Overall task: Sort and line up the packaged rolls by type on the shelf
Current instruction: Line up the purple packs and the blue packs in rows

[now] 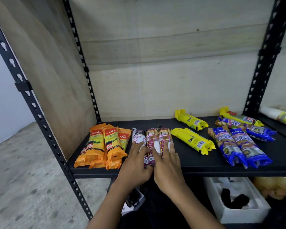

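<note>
Shelf [188, 160]: left hand [135, 164] and right hand [169, 164] flat, fingers [171, 147] straight, on purple rolls [153, 139]; orange rolls [104, 144] at 9 o'clock, yellow rolls [193, 140] at 3.

shelf [180, 164] front: bare strip | gap at purple rolls [153, 142]–yellow rolls [192, 140] | orange rolls [102, 146] crowd left | blue rolls [239, 146] block right
</note>
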The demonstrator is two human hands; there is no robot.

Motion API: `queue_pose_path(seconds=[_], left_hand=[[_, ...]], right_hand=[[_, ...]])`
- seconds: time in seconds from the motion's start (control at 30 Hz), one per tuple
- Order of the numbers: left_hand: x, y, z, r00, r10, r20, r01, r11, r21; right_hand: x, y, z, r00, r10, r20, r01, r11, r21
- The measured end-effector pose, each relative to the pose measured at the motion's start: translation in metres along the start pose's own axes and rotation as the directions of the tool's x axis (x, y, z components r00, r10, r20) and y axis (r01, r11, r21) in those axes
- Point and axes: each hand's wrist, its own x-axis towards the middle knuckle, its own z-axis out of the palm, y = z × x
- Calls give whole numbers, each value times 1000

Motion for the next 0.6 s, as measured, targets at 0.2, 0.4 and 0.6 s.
queue_pose_path(seconds=[0.2, 0.4, 0.6], left_hand=[[1, 2, -2, 1000, -16, -17, 17, 997, 73], [0, 11, -2, 999, -5, -54, 9, 997, 74], [5, 36, -2, 981, 71, -180, -69, 997, 15]], right_hand=[[4, -11, -11, 995, 25, 96, -29, 999, 36], [3, 3, -30, 978, -42, 202, 15, 991, 135], [-5, 31, -61, 982, -72, 177, -35, 844, 535]])
